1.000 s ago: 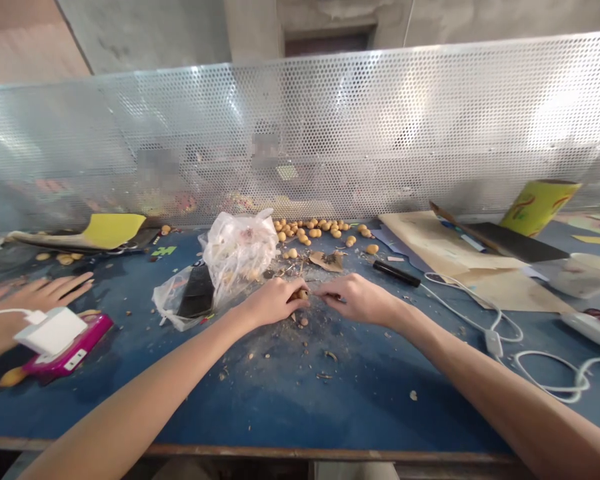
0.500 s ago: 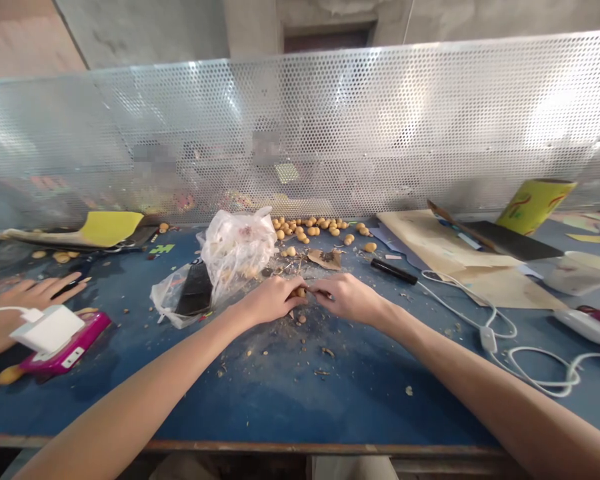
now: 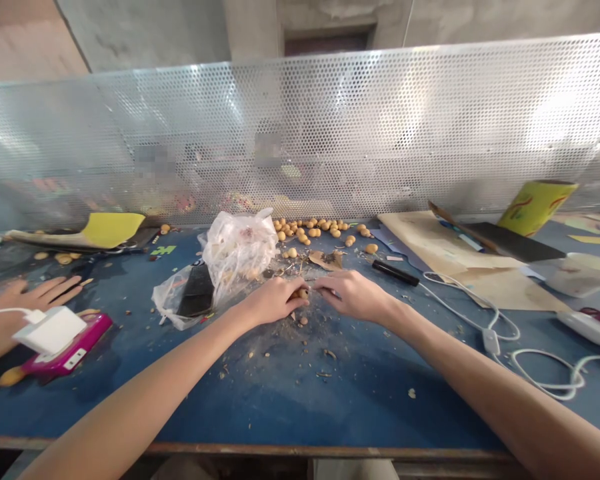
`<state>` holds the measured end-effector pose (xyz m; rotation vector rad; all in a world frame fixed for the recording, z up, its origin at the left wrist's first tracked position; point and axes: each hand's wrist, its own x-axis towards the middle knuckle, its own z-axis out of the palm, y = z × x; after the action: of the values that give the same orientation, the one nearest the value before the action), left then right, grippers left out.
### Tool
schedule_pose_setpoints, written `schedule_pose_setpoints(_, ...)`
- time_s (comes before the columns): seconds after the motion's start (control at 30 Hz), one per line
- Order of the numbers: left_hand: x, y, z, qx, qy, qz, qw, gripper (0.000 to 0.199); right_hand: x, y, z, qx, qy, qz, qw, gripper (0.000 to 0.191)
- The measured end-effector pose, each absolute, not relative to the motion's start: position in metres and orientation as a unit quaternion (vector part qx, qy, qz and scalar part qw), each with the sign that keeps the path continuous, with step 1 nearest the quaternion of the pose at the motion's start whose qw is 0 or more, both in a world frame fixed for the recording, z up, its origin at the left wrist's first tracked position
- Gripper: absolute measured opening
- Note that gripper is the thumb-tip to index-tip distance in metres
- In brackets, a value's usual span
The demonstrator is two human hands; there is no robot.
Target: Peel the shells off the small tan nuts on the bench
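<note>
Head view: on my feed the small tan nut [image 3: 300, 294] (roundish, no clear long axis) sits in the curled left hand's [image 3: 275, 301] fingertips, while the closed right hand [image 3: 353, 297] lies just beside it, holding nothing I can make out.

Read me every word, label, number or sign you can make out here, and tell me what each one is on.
Green sticker on the blue table top: a white sign like "K", blurred, so the letter is uncertain.
Pink device: a small white label, too small to read.
Yellow-green cylinder: red curved marks, no readable word.
No other text is legible.
</note>
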<state>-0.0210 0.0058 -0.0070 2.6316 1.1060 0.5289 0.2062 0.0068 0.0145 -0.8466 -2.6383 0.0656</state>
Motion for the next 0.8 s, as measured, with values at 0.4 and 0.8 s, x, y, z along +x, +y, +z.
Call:
schedule_pose_setpoints(0.4,-0.022,0.007,-0.008,0.901,0.378,0.179,0.119,0.031,0.208,0.011,0.010,-0.301,-0.933,0.032,0.195,0.025)
schedule_pose_setpoints(0.8,-0.022,0.002,-0.007,0.901,0.380,0.178,0.111,0.029,0.216,0.006,0.021,-0.303,-0.932,0.068,0.186,0.022)
